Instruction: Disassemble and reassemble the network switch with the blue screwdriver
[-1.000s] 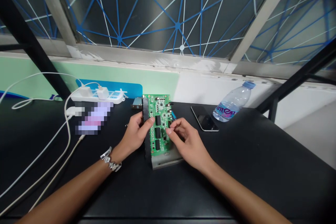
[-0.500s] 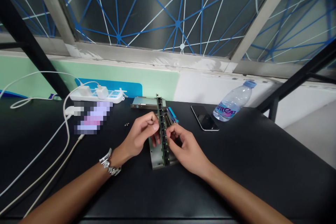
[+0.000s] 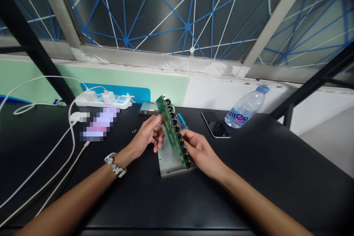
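Both my hands hold a green circuit board (image 3: 172, 129) with a row of black ports along one edge. The board stands tilted on its edge above a grey metal plate (image 3: 168, 158) on the black table (image 3: 249, 177). My left hand (image 3: 148, 134), with a metal watch at the wrist, pinches the board's left face near the top. My right hand (image 3: 200, 152) grips the port side lower down. A blue-handled tool (image 3: 182, 121) lies just behind the board.
A second grey metal piece (image 3: 148, 108) lies behind the board. Two small screws (image 3: 134, 131) rest to the left. A phone (image 3: 215, 124) and a lying water bottle (image 3: 245, 107) are at the right. A white power strip (image 3: 103, 100) with cables sits at the left.
The board has been turned over from face-up, through edge-on, to port side up and leaning right. Both hands shifted their grip with it.
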`<state>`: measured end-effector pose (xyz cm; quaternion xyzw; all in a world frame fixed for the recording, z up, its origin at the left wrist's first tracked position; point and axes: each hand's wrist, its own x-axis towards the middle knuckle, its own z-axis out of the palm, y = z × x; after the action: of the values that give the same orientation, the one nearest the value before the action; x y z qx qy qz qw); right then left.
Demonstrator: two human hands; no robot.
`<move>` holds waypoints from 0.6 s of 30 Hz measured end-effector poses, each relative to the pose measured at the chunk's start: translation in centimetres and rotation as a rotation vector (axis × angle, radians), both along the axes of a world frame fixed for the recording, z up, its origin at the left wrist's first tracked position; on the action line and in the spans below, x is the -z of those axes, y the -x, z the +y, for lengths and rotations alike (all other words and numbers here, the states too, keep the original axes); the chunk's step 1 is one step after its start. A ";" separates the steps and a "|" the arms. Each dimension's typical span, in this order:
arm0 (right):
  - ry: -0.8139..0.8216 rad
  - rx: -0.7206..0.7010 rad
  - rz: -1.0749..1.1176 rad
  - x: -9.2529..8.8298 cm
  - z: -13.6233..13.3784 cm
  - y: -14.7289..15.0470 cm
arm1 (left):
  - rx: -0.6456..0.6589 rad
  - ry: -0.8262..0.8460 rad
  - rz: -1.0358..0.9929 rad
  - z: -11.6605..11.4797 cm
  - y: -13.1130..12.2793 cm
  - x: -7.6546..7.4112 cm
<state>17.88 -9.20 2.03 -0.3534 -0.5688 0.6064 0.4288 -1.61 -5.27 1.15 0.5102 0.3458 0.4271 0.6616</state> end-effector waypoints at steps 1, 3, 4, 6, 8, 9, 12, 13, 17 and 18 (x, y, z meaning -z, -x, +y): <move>0.015 -0.010 0.024 0.0 0.0 -0.1 | 0.028 0.045 0.001 0.1 0.0 -0.1; 0.034 -0.027 0.060 -0.1 0.0 -0.2 | 0.074 0.121 -0.012 0.1 -0.1 -0.3; 0.041 -0.033 0.069 -0.1 0.0 -0.2 | 0.091 0.150 -0.031 0.1 -0.2 -0.4; 0.061 -0.027 0.066 -0.2 0.0 -0.3 | 0.095 0.200 -0.090 0.1 -0.2 -0.7; 0.075 0.005 0.040 -0.3 0.0 -0.4 | 0.071 0.253 -0.154 0.2 -0.2 -1.0; 0.079 0.021 0.022 -0.3 0.0 -0.4 | 0.062 0.285 -0.182 0.3 -0.1 -1.1; 0.098 0.048 -0.005 -0.4 0.2 -0.5 | 0.057 0.376 -0.252 0.5 0.1 -1.2; 0.109 0.048 0.000 -0.4 0.2 -0.5 | 0.056 0.395 -0.269 0.6 0.2 -1.2; 0.144 0.039 0.028 -0.3 0.4 -0.5 | 0.059 0.411 -0.350 0.6 0.3 -0.9; 0.140 0.044 0.026 -0.3 0.4 -0.6 | 0.057 0.413 -0.369 0.6 0.2 -0.8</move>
<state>18.45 -8.78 2.32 -0.3871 -0.5115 0.6397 0.4234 -1.84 -4.68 1.94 0.2874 0.2849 0.4144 0.8151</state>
